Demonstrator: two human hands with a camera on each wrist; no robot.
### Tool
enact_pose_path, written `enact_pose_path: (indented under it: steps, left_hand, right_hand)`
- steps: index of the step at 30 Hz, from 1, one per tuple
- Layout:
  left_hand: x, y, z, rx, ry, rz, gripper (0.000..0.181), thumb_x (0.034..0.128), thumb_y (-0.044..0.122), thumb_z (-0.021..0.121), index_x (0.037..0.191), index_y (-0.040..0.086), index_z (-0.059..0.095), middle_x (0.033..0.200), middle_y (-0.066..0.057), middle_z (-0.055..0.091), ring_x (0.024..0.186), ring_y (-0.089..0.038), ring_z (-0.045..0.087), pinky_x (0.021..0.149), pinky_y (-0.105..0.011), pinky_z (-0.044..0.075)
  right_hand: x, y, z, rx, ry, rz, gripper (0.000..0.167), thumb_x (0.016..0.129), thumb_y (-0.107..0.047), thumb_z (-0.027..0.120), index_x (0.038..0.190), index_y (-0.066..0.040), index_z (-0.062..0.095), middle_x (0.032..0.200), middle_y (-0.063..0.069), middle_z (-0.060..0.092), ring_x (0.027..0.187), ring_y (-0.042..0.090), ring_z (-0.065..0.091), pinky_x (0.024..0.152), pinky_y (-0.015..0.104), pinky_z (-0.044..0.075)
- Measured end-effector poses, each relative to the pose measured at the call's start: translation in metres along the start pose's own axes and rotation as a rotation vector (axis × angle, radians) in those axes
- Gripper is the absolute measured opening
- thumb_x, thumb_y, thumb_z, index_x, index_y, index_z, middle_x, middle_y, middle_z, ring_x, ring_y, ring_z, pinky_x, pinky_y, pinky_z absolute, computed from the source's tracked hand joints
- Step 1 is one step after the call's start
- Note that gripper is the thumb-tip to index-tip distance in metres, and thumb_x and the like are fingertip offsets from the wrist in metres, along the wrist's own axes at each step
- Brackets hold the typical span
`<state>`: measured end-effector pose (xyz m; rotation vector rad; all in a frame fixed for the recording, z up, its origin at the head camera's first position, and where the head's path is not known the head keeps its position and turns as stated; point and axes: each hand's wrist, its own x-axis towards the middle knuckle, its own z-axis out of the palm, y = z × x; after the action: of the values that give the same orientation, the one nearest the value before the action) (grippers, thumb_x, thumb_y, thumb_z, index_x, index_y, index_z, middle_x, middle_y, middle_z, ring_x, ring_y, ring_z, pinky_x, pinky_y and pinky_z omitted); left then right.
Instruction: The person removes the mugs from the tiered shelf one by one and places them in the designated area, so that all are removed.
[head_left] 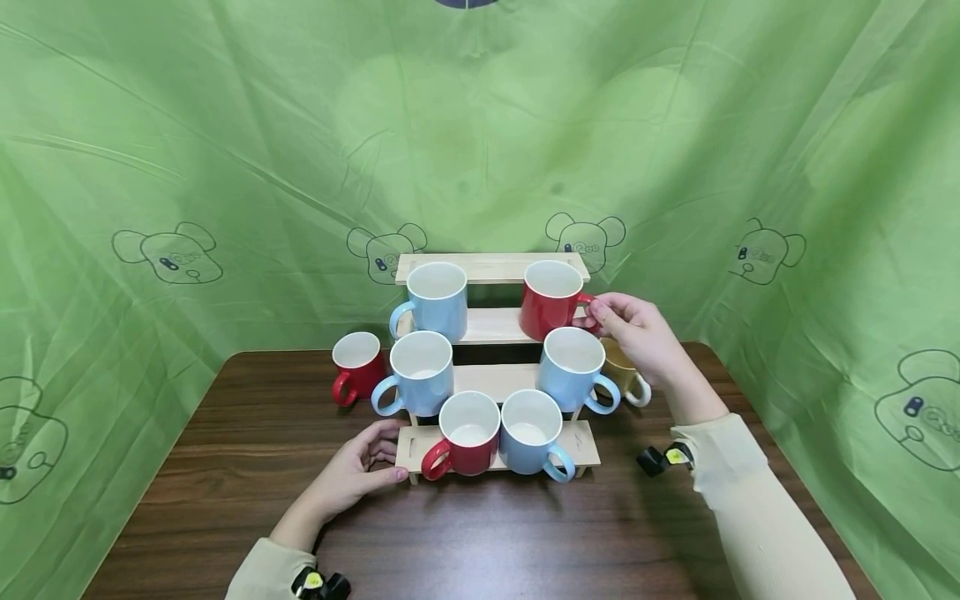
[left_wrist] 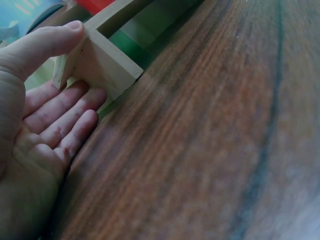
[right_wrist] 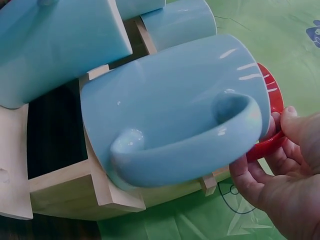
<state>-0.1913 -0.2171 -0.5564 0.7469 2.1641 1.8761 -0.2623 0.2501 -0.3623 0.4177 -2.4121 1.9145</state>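
Observation:
My right hand (head_left: 633, 332) pinches the handle of a red mug (head_left: 547, 304), which is at the right end of a stepped wooden rack's third tier. In the right wrist view a blue mug (right_wrist: 175, 110) hides most of that red mug. Down at the front left, my left hand (head_left: 352, 467) grips the end of the rack (head_left: 408, 446), thumb at its front edge and fingers at its side. The left wrist view shows the thumb on the rack's corner (left_wrist: 107, 65). A blue mug (head_left: 437, 300) shares the tier with the held mug.
Two blue mugs (head_left: 422, 373) (head_left: 572, 369) stand on the second tier. The lowest tier bears a red mug (head_left: 469, 429) and a blue mug (head_left: 531, 429). Beside the rack are another red mug (head_left: 358, 362) and a yellowish mug (head_left: 617, 362). Green cloth (head_left: 285, 167) surrounds the table (head_left: 225, 467).

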Motion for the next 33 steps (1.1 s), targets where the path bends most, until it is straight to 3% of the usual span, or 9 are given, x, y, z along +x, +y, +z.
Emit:
enact_pose_path:
  steps: [6,18,25,33]
  left_hand:
    - [-0.001,0.001,0.000,0.000,0.005,-0.003,0.066,0.0942,-0.001,0.083,0.152,-0.003,0.051,0.132,-0.025,0.065,0.107,-0.023,0.074,0.091,-0.027,0.060]
    - [-0.002,0.002,0.001,0.007,0.002,-0.012,0.067,0.0944,0.001,0.084,0.153,-0.001,0.051,0.134,-0.025,0.064,0.108,-0.024,0.074,0.091,-0.027,0.060]
    - [-0.003,0.005,0.002,0.013,0.003,-0.027,0.067,0.0945,0.002,0.084,0.153,-0.001,0.051,0.135,-0.024,0.064,0.109,-0.025,0.073,0.092,-0.027,0.059]
    - [-0.003,0.004,0.001,0.005,0.001,-0.022,0.067,0.0944,0.001,0.084,0.153,-0.002,0.050,0.133,-0.025,0.064,0.108,-0.025,0.074,0.091,-0.027,0.060]
  right_hand:
    - [-0.001,0.001,-0.003,-0.009,0.011,-0.013,0.039,0.117,-0.019,0.053,0.123,0.018,0.061,0.102,0.002,0.076,0.100,0.013,0.073,0.097,0.032,0.061]
    - [-0.008,0.001,-0.006,0.006,0.030,-0.038,0.039,0.117,-0.019,0.054,0.125,0.018,0.061,0.108,0.000,0.079,0.102,0.019,0.072,0.098,0.033,0.060]
    - [-0.013,-0.005,-0.007,0.021,0.076,-0.031,0.038,0.116,-0.021,0.056,0.123,0.015,0.062,0.108,-0.003,0.079,0.104,0.014,0.074,0.095,0.026,0.058]
    - [-0.019,-0.013,-0.015,0.089,0.094,-0.107,0.032,0.116,-0.019,0.057,0.115,0.012,0.064,0.107,0.001,0.080,0.103,0.013,0.076,0.093,0.023,0.059]
